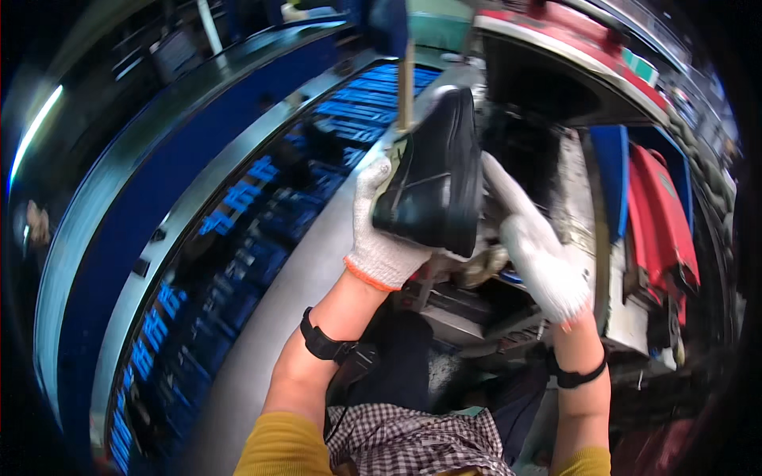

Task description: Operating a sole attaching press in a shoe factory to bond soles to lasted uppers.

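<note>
In front of me is a black shoe point(432, 178), held tilted with its narrow end pointing away and up. My left hand point(381, 234), in a white knit glove with an orange cuff, grips it from the left and below, the thumb along its side. A pale edge shows at the shoe's upper left. On the other side, my right hand point(544, 254) wears a white glove too. Its fingers are stretched out along the shoe's right edge, the tips touching or very near it. The palm stands apart from the shoe.
To the left runs a long conveyor-like line with blue slats point(246, 194) behind a pale rail point(278, 317). A machine with a red top point(571, 36) and dark opening stands ahead right. Red covers point(663, 214) and a blue panel point(609, 178) hang at right.
</note>
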The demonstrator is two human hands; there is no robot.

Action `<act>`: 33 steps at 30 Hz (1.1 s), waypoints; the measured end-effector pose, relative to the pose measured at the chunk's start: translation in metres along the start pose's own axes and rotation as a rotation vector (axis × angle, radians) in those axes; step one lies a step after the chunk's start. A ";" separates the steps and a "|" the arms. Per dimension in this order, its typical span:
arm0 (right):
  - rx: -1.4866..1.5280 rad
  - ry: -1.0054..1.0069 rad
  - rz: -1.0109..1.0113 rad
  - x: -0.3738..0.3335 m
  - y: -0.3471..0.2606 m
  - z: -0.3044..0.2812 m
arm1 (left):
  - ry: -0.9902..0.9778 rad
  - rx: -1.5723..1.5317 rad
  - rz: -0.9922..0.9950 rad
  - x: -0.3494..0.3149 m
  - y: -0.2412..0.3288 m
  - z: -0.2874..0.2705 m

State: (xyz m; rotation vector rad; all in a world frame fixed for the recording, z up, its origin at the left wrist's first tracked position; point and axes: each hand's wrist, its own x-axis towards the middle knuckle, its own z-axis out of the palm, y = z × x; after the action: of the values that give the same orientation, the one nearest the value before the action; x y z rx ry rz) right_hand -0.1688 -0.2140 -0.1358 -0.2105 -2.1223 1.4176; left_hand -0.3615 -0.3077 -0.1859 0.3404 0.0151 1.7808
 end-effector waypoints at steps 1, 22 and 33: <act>-0.136 -0.030 -0.108 -0.007 -0.002 0.001 | -0.035 0.018 -0.002 -0.016 0.007 -0.004; -1.146 0.481 0.036 -0.074 0.116 -0.090 | 0.958 1.992 0.386 -0.060 0.400 -0.349; -1.088 0.581 -0.041 -0.073 0.092 -0.082 | 1.169 1.767 0.433 -0.085 0.386 -0.314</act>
State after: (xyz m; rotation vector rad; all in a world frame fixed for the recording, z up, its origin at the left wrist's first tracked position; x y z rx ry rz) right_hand -0.0812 -0.1405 -0.2225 -0.8508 -2.1100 0.0016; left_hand -0.7865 -0.4276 -0.4308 0.4474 2.5344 1.6461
